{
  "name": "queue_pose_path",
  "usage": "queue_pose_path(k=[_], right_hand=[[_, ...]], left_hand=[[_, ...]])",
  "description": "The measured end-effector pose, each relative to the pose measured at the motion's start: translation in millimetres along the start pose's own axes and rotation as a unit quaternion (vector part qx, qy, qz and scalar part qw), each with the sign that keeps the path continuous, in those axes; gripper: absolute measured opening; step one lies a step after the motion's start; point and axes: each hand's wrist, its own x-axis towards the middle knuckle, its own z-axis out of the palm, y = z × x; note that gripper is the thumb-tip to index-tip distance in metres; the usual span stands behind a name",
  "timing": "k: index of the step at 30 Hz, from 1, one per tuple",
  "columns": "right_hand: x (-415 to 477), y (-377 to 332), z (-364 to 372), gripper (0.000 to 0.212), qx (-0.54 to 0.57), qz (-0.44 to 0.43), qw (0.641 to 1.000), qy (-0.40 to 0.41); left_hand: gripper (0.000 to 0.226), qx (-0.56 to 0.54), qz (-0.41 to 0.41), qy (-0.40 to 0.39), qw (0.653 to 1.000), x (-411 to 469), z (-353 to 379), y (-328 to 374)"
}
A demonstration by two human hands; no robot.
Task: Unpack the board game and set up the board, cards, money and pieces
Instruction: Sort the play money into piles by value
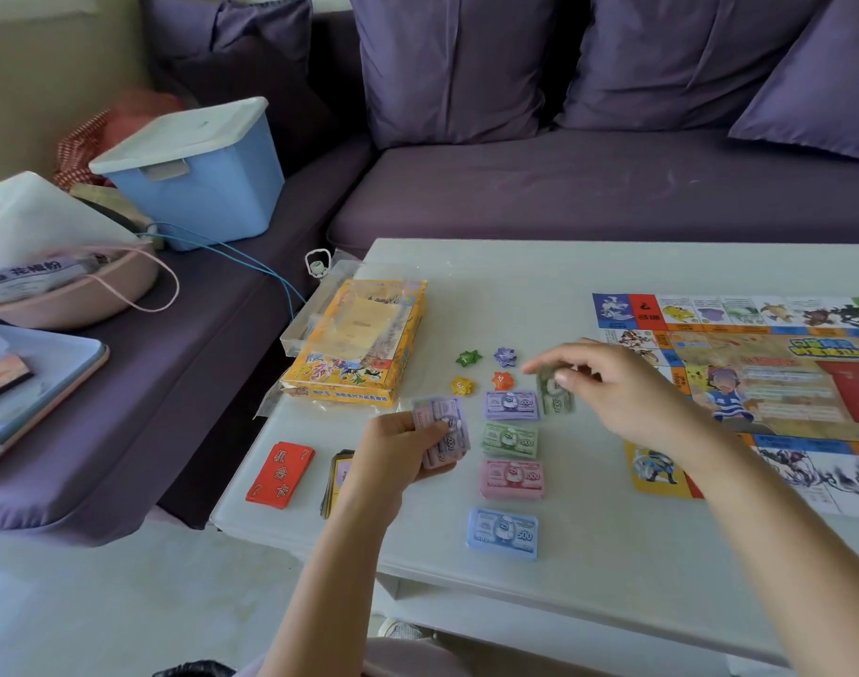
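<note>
Head view, left hand (pixel 399 452) gripping purple note wad (pixel 439 413), right hand (pixel 627 393) pinching green note (pixel 557 402)

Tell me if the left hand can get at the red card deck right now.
Probably yes: the red card deck lies uncovered near the left hand, only another flat card stack between them. But that hand grips purple notes, so grasping it looks awkward.

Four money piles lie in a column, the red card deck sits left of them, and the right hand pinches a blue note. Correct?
Not quite. The head view shows the right hand pinching a green note, not a blue one. The four money piles do lie in a column, with the red card deck to their left.
</note>
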Motion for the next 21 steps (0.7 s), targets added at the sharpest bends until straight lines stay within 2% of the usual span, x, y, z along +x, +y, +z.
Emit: queue_pose_path(k=[3,5,8,10,15,21], right_hand=[[17.2,-6.3,-4.0,0.019,-0.046,-0.007,0.996,-0.071],[29.8,-10.2,-2.6,0.012,-0.117,-0.025,0.985,-0.122],[45.0,-16.0,5.8,0.024,-0.201,-0.032,0.958,-0.203],[49.7,-18.4,12.0,0.024,-0.207,-0.030,0.951,-0.229],[49.3,-10.8,28.7,0.017,-0.127,-0.005,0.966,-0.226],[47.3,1.3,36.3,0.019,-0.141,-0.024,0.970,-0.196]], left_hand=[[0.005,0.001,-0.014,0.002,1.000,2.7,1.1,0.5],[0.007,-0.009,-0.027,-0.002,1.000,5.4,2.9,1.3],[0.009,-0.015,-0.039,-0.003,0.999,10.4,5.6,2.2],[0.011,-0.025,-0.046,-0.010,0.999,13.0,6.3,2.5],[0.013,-0.036,-0.060,-0.038,0.997,15.4,5.6,3.8],[0.014,-0.035,-0.061,-0.048,0.996,15.9,7.3,3.5]])
